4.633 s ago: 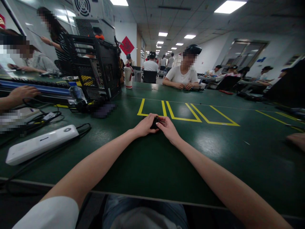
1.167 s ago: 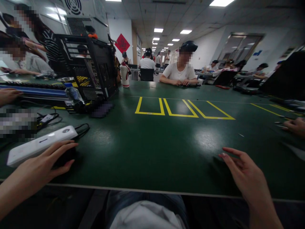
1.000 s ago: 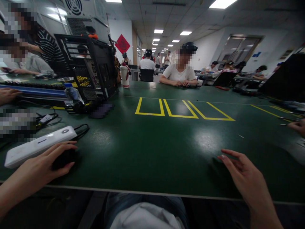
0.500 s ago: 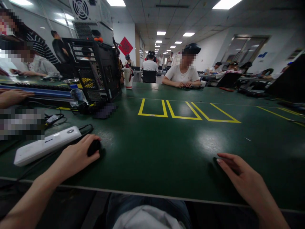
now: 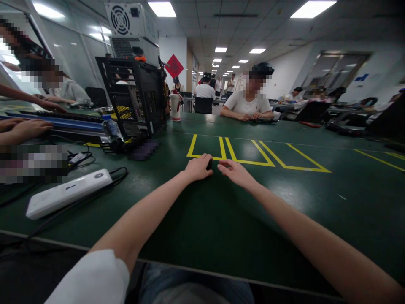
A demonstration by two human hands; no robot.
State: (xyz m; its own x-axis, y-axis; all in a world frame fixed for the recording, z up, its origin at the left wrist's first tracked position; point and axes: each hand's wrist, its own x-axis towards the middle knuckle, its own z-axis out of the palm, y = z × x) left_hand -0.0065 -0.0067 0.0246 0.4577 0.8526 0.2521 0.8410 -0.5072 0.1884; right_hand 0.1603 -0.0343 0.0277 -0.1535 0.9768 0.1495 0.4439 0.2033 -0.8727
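Observation:
My left hand is closed around a small black rounded object at the middle of the green table, just below the yellow tape lines. Most of the object is hidden by the fingers, so its exact kind does not show. Close by on the right, my right hand holds nothing, its thumb and fingers loosely curved and apart. A narrow gap separates its fingertips from the black object.
On the left lie a white power strip and black cables. Behind them stand a water bottle and an open black computer case. A white cup is beyond. A co-worker sits across; other people's hands rest at far left.
Both hands were far apart near the table's front edge. The left has carried the black object right and forward to the middle, and the right hand has come in from the right beside it.

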